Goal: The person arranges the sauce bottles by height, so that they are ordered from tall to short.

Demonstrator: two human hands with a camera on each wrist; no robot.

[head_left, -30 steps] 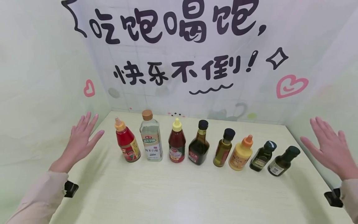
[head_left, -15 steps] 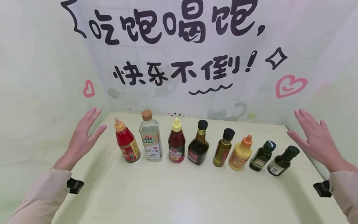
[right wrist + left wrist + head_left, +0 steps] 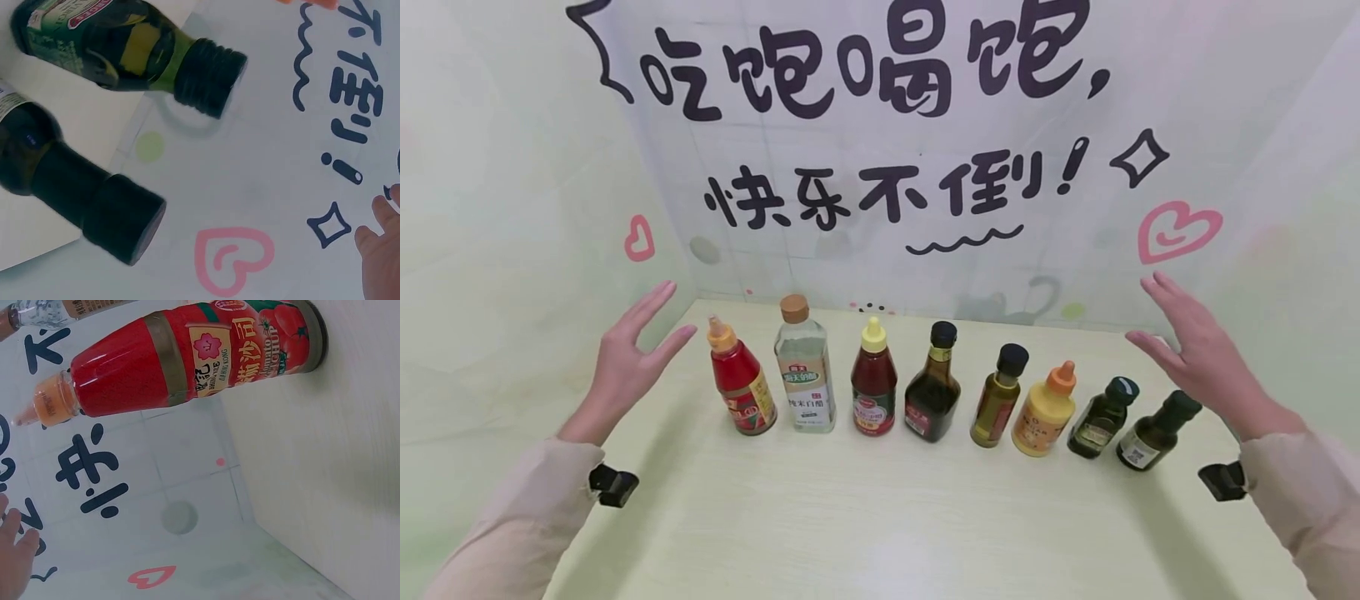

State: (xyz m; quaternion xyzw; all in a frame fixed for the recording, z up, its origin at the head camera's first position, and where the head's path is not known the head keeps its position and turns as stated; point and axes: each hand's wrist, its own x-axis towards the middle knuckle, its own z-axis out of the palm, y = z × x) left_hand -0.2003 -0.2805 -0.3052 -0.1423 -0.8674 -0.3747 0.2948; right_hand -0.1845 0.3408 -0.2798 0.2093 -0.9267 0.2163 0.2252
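Hovering with left hand (image 3: 623,360) at 9 o'clock of red bottle (image 3: 741,383), near but apart, with fingers straight, thumb spread. Hovering likewise with right hand (image 3: 1212,358) at 1 o'clock of rightmost bottle (image 3: 1150,437). Drawn inward since 0.5 s ago, further with right. Standing unmoved: all 8 bottles (image 3: 874,404).

Red ketchup bottle (image 3: 743,385), orange cap (image 3: 722,338), two dark green bottles (image 3: 1156,433), beige sleeves (image 3: 520,517)

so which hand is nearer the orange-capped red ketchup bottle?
Left. The left hand is just left of the red ketchup bottle, not touching it; the right hand is far off, near the rightmost bottle.
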